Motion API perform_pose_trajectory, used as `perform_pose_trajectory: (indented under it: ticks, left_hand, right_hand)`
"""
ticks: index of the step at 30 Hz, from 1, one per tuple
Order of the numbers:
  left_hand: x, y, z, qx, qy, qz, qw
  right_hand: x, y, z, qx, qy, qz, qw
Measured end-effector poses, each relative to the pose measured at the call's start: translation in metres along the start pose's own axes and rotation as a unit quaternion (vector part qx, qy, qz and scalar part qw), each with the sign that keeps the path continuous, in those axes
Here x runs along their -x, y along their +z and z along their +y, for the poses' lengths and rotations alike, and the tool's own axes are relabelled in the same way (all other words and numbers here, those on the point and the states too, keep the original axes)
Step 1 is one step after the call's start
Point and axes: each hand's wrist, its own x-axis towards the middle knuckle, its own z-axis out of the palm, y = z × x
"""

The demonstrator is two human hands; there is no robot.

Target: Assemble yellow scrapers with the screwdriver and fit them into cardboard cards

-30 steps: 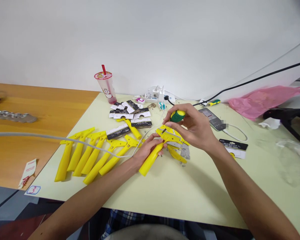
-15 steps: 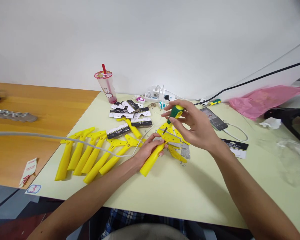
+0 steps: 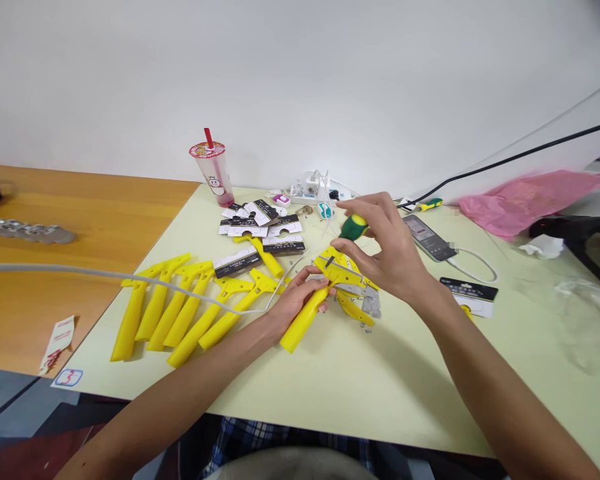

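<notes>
Left hand (image 3: 297, 301) is gripping yellow handle (image 3: 304, 321); right hand (image 3: 389, 257), fingers loosely curled, is holding leaning screwdriver (image 3: 353, 228). Off-axis turning could be sending its tip slipping leftward.

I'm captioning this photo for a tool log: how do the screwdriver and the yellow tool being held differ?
Colour: the screwdriver has a green-and-yellow handle; the yellow tool has an all-yellow one.
Pose: the screwdriver slants tip-down, while the yellow tool's handle points toward the person.
Hold: the right hand has the screwdriver, the left hand the yellow tool.
Both show yellow.
</notes>
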Motion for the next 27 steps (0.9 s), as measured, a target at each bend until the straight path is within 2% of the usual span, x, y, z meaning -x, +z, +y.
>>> perform_pose_trajectory:
  ticks: [3, 5, 9, 14, 19, 23, 25, 27]
  left_hand:
    - [-0.0008, 0.0, -0.001, 0.007, -0.002, 0.003, 1.0]
    - [-0.0007, 0.001, -0.001, 0.012, 0.004, 0.003, 1.0]
    - [0.0, 0.003, -0.0005, 0.015, 0.011, -0.001, 1.0]
    - [-0.0007, 0.0012, 0.0006, -0.001, -0.003, 0.005, 1.0]
    - [-0.0003, -0.0002, 0.0026, -0.011, -0.001, -0.008, 1.0]
    - [0.0003, 0.0014, 0.0039, -0.014, -0.015, 0.004, 1.0]
    - [0.0004, 0.0024, 0.0038, -0.004, -0.003, 0.01, 1.0]
    - [0.0003, 0.0026, 0.0029, 0.008, 0.01, 0.012, 1.0]
  right_hand:
    - [0.0002, -0.0022, -0.0008, -0.076, -0.01, -0.062, 0.995]
    - [0.0011, -0.0024, -0.0012, -0.102, 0.003, -0.062, 0.993]
    - [0.0011, -0.0018, -0.0024, -0.026, -0.002, -0.021, 0.999]
    - [0.0005, -0.0033, -0.0028, -0.082, 0.005, -0.079, 0.993]
    - [0.0011, -0.0056, -0.0008, 0.002, -0.015, -0.046, 0.999]
    - [0.0007, -0.0094, -0.0005, -0.066, -0.015, -0.108, 0.992]
    - [0.0004, -0.01, 0.0001, -0.079, -0.016, -0.101, 0.992]
    - [0.0, -0.0099, 0.0008, -0.044, -0.032, -0.069, 0.996]
